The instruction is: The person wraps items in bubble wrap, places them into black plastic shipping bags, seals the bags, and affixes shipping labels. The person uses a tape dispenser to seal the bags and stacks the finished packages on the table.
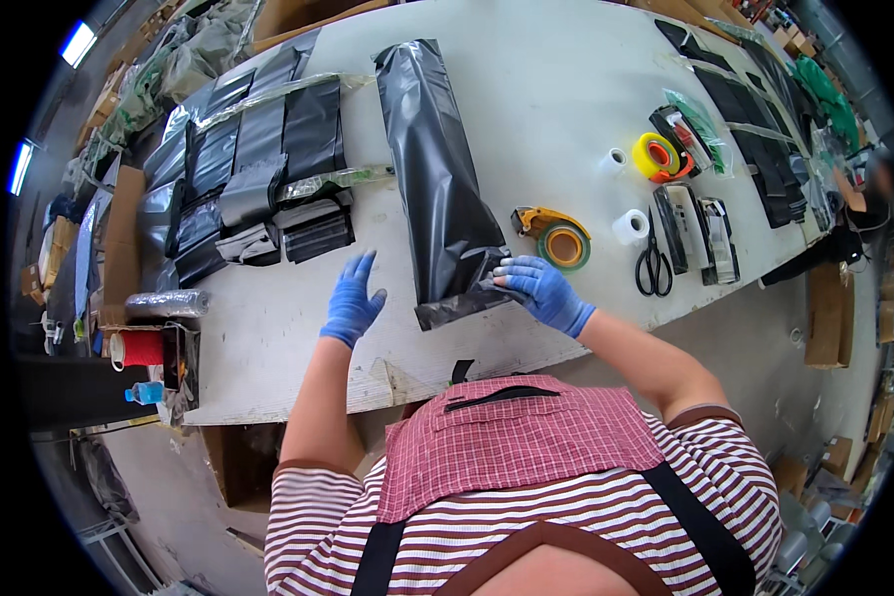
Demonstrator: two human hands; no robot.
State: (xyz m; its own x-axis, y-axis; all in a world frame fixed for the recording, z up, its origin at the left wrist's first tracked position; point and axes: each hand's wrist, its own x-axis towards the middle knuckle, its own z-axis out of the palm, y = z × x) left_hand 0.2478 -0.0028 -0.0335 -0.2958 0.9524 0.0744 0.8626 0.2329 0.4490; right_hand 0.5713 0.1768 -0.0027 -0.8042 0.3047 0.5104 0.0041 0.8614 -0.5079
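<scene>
A long black plastic bag (432,169) lies lengthwise on the white table (566,89) in front of me, its near end creased and folded over. My right hand (543,290), in a blue glove, has its fingers closed on the bag's crumpled near right corner. To the left of the bag, apart from it, my left hand (353,301) hovers over the table, also gloved in blue, with fingers stretched and thumb spread, holding nothing. Just beyond my right hand rests an orange tape dispenser (536,221) with a green-edged roll of tape (563,245).
Stacks of folded black bags (258,129) tied with clear wrap cover the table's left. Black scissors (654,260), white rolls (629,226) and a yellow tape roll (655,156) lie right. More black bundles (755,139) sit far right, near another person (869,194). A red spool (139,349) stands left.
</scene>
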